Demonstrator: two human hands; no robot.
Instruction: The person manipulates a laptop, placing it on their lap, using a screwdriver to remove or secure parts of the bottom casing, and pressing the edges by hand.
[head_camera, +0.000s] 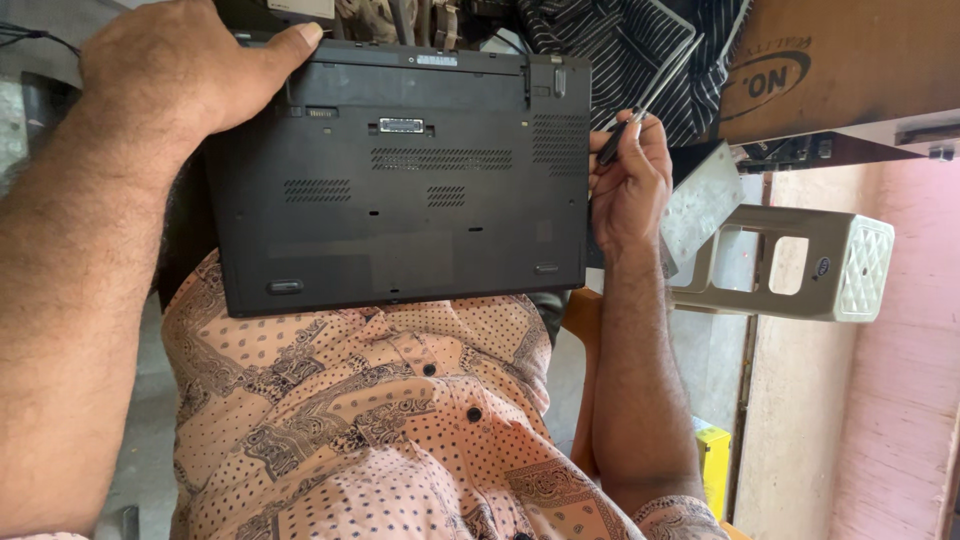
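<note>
A black laptop (400, 190) lies bottom side up on my lap, above my patterned pink shirt (380, 420). Its underside shows vent slots, rubber feet and screw holes. My left hand (190, 70) grips the laptop's far left corner, thumb laid over the back edge. Beside the laptop's right edge, my right hand (630, 185) is closed around a screwdriver (645, 100) with a dark handle and a thin metal shaft. The shaft points up and away from the laptop, and its tip touches nothing on the laptop.
Striped dark fabric (620, 50) lies beyond the laptop. A cardboard box (840, 60) sits at the upper right, a white plastic stool (800, 265) lies on its side below it, and a grey metal plate (700, 200) leans by my right hand. A yellow object (712, 465) is lower right.
</note>
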